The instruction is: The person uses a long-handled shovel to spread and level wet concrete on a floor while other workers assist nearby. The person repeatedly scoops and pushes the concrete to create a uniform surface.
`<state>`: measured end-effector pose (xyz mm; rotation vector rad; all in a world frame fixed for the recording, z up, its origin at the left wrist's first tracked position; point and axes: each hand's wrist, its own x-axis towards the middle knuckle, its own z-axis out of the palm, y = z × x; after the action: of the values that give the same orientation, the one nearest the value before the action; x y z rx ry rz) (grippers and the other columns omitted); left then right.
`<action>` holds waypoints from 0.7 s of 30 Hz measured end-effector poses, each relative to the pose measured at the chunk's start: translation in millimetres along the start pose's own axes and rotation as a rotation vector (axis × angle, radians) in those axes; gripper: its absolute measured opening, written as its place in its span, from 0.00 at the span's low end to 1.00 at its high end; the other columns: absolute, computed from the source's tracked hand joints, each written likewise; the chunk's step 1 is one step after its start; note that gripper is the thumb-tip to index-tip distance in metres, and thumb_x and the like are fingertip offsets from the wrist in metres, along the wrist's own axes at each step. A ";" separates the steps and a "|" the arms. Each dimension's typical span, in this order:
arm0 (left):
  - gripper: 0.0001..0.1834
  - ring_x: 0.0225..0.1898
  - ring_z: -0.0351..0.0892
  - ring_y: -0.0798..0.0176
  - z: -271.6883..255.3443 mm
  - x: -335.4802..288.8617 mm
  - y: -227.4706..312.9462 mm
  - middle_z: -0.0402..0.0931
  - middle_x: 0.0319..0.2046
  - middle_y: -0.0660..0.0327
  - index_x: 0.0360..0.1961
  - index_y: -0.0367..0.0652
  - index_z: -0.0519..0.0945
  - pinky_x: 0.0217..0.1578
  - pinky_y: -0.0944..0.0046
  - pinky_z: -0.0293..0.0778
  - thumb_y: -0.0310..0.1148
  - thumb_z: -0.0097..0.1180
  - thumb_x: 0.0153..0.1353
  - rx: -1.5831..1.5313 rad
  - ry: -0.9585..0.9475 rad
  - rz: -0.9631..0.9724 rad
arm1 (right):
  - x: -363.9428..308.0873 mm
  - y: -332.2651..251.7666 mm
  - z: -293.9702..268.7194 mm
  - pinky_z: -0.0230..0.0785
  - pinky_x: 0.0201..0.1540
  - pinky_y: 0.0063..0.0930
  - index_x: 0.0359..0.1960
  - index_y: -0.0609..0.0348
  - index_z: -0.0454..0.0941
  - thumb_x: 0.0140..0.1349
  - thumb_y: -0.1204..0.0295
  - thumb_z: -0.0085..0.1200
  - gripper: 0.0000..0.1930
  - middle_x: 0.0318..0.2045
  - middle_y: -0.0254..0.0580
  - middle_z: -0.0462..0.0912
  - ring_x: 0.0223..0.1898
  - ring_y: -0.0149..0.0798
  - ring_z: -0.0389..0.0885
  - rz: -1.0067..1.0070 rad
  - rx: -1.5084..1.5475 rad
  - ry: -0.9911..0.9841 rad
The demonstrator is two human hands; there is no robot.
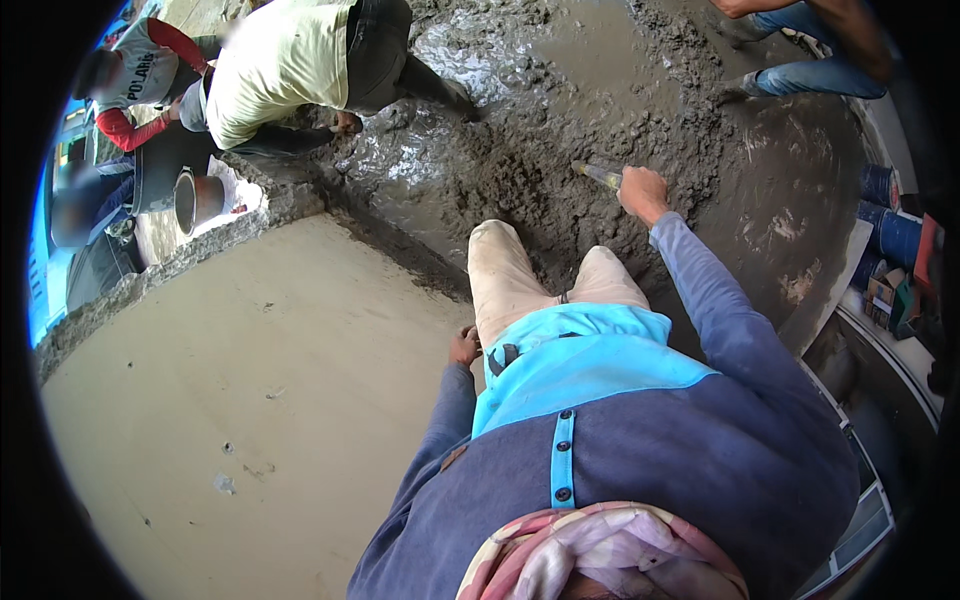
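The right hand (643, 192) reached forward, its fingers clenched around one end of a narrow, pale tool (600, 177), which pointed leftward over the lumpy, wet grey mortar (515, 180). The left hand (465, 345) was beside the beige trousers (508, 275); from this angle I could not tell whether its fingers gripped anything. At upper left, a co-worker (285, 70) bent low.

Right hand (643, 194) forward, left hand (465, 346) nearer

Here's the slim, yellowish tool (599, 176), perhaps a trowel, held at one o'clock, tip toward ten, over wet, lumpy grey mix (515, 185)!
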<state>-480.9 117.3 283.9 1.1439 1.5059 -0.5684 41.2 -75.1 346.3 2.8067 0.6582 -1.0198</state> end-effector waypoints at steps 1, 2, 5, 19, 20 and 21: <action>0.23 0.41 0.88 0.57 -13.8 13.5 11.3 0.86 0.46 0.54 0.62 0.38 0.77 0.37 0.57 0.82 0.42 0.54 0.74 -0.007 -0.023 0.037 | 7.6 -8.3 -4.1 0.81 0.51 0.49 0.42 0.57 0.89 0.62 0.71 0.60 0.10 0.44 0.53 0.90 0.48 0.55 0.89 0.022 -0.011 -0.014; 0.23 0.41 0.88 0.58 -28.2 30.0 27.2 0.86 0.46 0.54 0.61 0.38 0.77 0.37 0.58 0.81 0.42 0.54 0.74 -0.022 -0.039 0.063 | 14.4 -16.9 -7.5 0.81 0.51 0.48 0.42 0.57 0.90 0.62 0.71 0.60 0.10 0.43 0.52 0.90 0.48 0.55 0.89 0.039 -0.019 -0.013; 0.21 0.42 0.89 0.60 -84.2 78.1 97.2 0.87 0.45 0.55 0.58 0.37 0.79 0.36 0.59 0.81 0.42 0.54 0.74 -0.008 -0.027 0.175 | 31.5 -42.2 -18.7 0.81 0.51 0.47 0.42 0.57 0.90 0.61 0.71 0.61 0.10 0.44 0.51 0.90 0.48 0.54 0.89 0.079 -0.007 -0.002; 0.24 0.53 0.86 0.58 -298.6 103.5 282.7 0.83 0.55 0.53 0.65 0.39 0.74 0.48 0.60 0.79 0.44 0.51 0.77 -0.163 0.047 0.388 | 11.5 -106.8 20.2 0.80 0.50 0.48 0.41 0.56 0.88 0.66 0.70 0.54 0.10 0.40 0.51 0.90 0.46 0.54 0.89 0.201 -0.063 0.139; 0.24 0.53 0.86 0.57 -300.1 109.3 268.8 0.83 0.56 0.52 0.66 0.40 0.73 0.49 0.58 0.79 0.45 0.50 0.77 -0.150 0.047 0.334 | 6.3 -106.6 26.3 0.80 0.50 0.49 0.41 0.56 0.88 0.66 0.70 0.54 0.11 0.40 0.51 0.90 0.46 0.54 0.89 0.215 -0.031 0.102; 0.25 0.53 0.86 0.56 -298.7 115.5 252.4 0.83 0.56 0.52 0.66 0.41 0.73 0.49 0.56 0.80 0.45 0.50 0.77 -0.136 0.049 0.245 | 1.4 -106.3 32.5 0.80 0.50 0.49 0.42 0.56 0.88 0.66 0.70 0.53 0.11 0.39 0.51 0.90 0.46 0.54 0.89 0.225 -0.024 0.111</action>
<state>-390.2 513.6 316.3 1.2206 1.3970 -0.2687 -22.0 14.4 327.4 2.8508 0.3490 -0.8157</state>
